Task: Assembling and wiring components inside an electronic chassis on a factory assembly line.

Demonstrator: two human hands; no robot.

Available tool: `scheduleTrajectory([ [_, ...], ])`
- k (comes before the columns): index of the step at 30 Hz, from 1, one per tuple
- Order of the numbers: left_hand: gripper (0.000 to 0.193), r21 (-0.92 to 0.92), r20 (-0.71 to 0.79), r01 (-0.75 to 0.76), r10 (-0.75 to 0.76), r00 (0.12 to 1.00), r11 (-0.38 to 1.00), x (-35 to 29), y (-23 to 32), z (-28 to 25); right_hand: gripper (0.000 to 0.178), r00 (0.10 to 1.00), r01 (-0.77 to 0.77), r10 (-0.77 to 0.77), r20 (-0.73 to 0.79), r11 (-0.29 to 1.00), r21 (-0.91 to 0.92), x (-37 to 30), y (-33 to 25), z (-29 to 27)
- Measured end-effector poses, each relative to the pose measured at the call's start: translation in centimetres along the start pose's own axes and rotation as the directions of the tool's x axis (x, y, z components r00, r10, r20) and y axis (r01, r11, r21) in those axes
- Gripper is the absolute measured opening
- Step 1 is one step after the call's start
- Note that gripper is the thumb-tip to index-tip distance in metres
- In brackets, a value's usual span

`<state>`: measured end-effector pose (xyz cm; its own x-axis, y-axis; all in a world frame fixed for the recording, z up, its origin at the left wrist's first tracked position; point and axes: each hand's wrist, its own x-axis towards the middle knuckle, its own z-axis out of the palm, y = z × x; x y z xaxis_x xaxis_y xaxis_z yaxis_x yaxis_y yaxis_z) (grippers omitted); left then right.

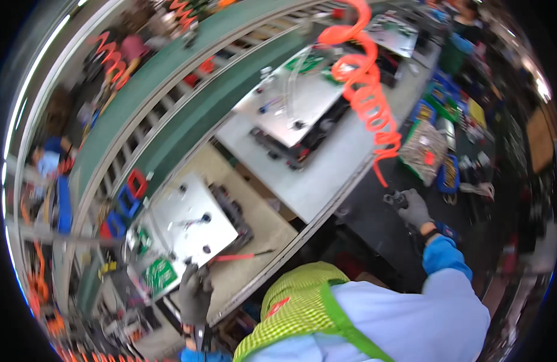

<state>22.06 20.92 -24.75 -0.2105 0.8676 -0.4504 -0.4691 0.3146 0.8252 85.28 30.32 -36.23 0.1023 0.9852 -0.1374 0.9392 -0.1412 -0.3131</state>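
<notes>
My right hand [416, 210], in a grey glove, is closed around a dark air tool [394, 198] over the black surface on the right. An orange coiled hose [375, 111] comes down to it from above. My left hand [195, 295], gloved too, is beside the near corner of a shiny metal panel [200, 226]. Its fingers are bunched together, and what they hold, if anything, is hidden. Green circuit boards [160, 274] lie at that panel's left end. A red-handled screwdriver [242, 256] rests on the bench close by.
Another metal panel [290, 108] with parts on it sits farther up the bench [263, 166]. A green conveyor belt [188, 117] runs behind. Bags of small parts [423, 151] and blue bins [448, 175] stand at right. Other people work in the background.
</notes>
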Motion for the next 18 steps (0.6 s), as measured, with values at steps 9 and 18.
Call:
scheduleTrajectory([
  [9, 0.032, -0.208, 0.186, -0.025, 0.065, 0.98, 0.978, 3.7, -1.3, 3.8, 0.05, 0.752, -0.017, -0.656, -0.07, -0.125, 0.992, -0.2, -30.8, -9.1],
  [18, 0.031, -0.784, 0.146, 0.09, 0.042, 0.988, 0.614, 1.3, 2.1, -0.4, 0.052, 0.261, 0.349, -0.732, -0.63, -0.537, 0.768, -6.0, -49.2, -6.6],
])
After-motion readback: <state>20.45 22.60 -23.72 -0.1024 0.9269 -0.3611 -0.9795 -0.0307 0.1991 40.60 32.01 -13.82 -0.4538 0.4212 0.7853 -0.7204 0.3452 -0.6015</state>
